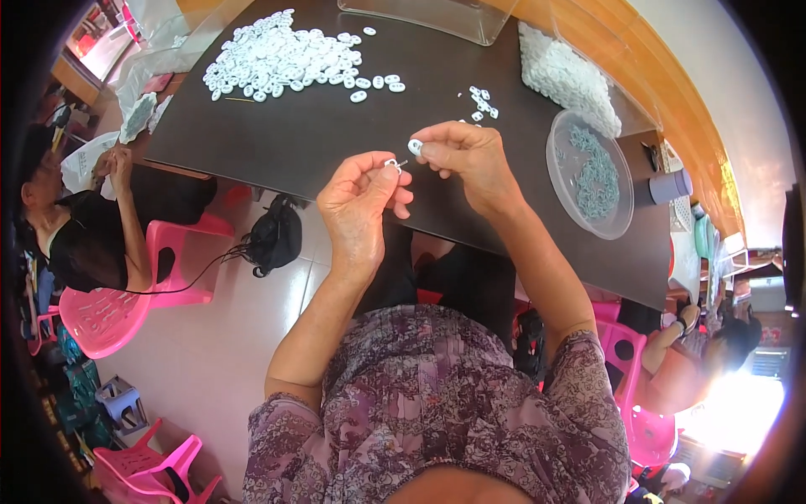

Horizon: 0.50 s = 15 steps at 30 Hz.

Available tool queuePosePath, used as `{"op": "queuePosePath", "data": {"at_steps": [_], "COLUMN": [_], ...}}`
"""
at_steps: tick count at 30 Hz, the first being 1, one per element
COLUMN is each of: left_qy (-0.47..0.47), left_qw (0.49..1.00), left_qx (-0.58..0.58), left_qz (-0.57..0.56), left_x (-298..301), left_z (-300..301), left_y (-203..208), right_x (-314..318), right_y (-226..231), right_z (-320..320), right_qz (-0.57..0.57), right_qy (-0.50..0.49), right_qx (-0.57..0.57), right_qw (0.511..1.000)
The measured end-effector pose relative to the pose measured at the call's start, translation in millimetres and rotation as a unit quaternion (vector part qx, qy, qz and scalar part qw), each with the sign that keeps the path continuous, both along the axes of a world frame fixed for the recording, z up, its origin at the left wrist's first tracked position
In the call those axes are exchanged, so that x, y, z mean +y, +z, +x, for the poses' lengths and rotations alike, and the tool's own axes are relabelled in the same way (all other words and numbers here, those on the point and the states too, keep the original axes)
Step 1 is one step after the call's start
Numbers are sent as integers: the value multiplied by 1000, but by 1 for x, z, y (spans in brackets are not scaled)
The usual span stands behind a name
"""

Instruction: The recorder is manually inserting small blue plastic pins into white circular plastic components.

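Observation:
Both of my hands are raised over the near edge of the dark table (285,139), fingertips almost meeting. My left hand (357,206) pinches a small white plastic piece (392,165) between thumb and fingers, and a thin metallic bit sticks out of it toward the right. Between the thumb and forefinger of my right hand (478,164) is a white oval plastic piece (416,147) with dark holes. The two pieces look slightly apart. Beyond my right hand lie several loose white pieces (481,102). A large heap of similar white oval pieces (277,55) covers the table's far left.
Right of my hands sits a round clear tray (558,181) holding grey-green small parts (596,172). Behind it are a bag of white pieces (567,76) and a clear box (495,38). A lilac cylinder (670,186) stands at the right. People sit on both sides, near pink chairs (109,319).

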<state>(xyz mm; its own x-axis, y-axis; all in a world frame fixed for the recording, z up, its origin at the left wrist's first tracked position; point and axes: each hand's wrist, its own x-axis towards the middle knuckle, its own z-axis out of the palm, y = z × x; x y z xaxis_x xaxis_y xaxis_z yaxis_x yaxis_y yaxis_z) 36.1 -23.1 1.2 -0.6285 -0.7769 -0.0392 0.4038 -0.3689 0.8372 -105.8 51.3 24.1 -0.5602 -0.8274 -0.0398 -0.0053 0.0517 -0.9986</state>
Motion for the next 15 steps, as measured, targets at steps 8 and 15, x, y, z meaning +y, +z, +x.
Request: {"op": "queuePosePath", "data": {"at_steps": [8, 15], "left_qy": [-22, -21], "left_qw": [1000, 1000], "left_qx": [-5, -9], "left_qz": [-6, 7], "left_x": [14, 20], "left_z": [-3, -6], "left_y": [8, 7], "right_x": [19, 23], "right_y": [6, 2], "right_z": [9, 11], "right_qz": [-26, -51], "right_qy": [-28, -40], "right_qx": [-56, -46], "right_qw": [998, 997]}}
